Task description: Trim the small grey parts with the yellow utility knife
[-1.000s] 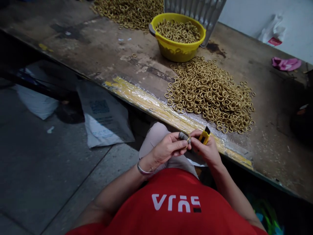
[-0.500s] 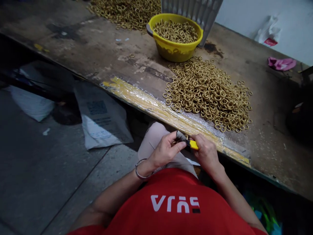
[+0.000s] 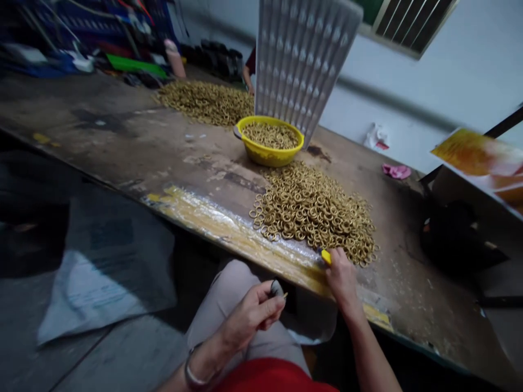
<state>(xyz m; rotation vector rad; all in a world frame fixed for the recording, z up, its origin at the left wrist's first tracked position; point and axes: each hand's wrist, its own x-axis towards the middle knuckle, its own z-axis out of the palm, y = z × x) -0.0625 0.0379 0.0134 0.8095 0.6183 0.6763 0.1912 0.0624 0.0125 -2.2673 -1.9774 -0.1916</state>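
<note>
My left hand (image 3: 253, 313) hovers over my lap, below the bench edge, with its fingertips pinched on a small brass ring (image 3: 283, 295); a grey cover sits on the thumb. My right hand (image 3: 341, 277) reaches up onto the taped bench edge (image 3: 229, 231) and grips a yellow utility knife (image 3: 326, 256), whose tip touches the near side of a big heap of brass rings (image 3: 314, 212).
A yellow basin (image 3: 267, 155) full of rings stands behind the heap, with a grey ribbed tray (image 3: 302, 60) leaning up behind it. A second ring heap (image 3: 204, 100) lies farther back. A pink rag (image 3: 396, 171) is at the right; sacks (image 3: 106, 272) lie on the floor at the left.
My hands have come apart: the right one went up from my lap to the ring heap with the knife, the left stayed low. The camera has tilted upward.
</note>
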